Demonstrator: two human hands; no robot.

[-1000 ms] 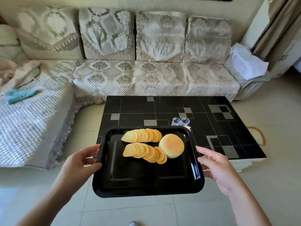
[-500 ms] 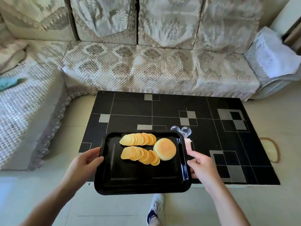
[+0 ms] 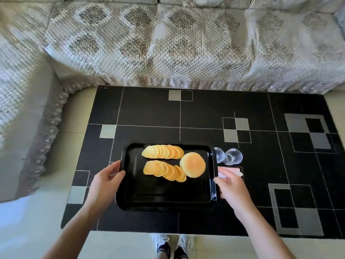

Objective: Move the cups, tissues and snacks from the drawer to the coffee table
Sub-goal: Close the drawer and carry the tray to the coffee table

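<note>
A black tray point(image 3: 164, 197) carries two rows of yellow chips point(image 3: 164, 152) and a round bun point(image 3: 192, 164). It is over the black coffee table point(image 3: 149, 113); whether it rests on the table I cannot tell. My left hand point(image 3: 106, 181) grips the tray's left rim, thumb on top. My right hand point(image 3: 229, 186) grips the right rim. Just right of the tray, two clear glass cups point(image 3: 228, 156) stand on the table. A pink tissue pack point(image 3: 234, 171) lies below them, partly hidden by my right hand.
A quilted grey sofa point(image 3: 186, 43) runs along the table's far side and wraps round on the left point(image 3: 22, 109). Pale floor tiles point(image 3: 28, 221) surround the table. My shoes point(image 3: 171, 247) are at its near edge.
I have stepped up to the table and the view has tilted down. The tray has moved forward from the near edge to over the table, beside the cups; both hands still hold it.
</note>
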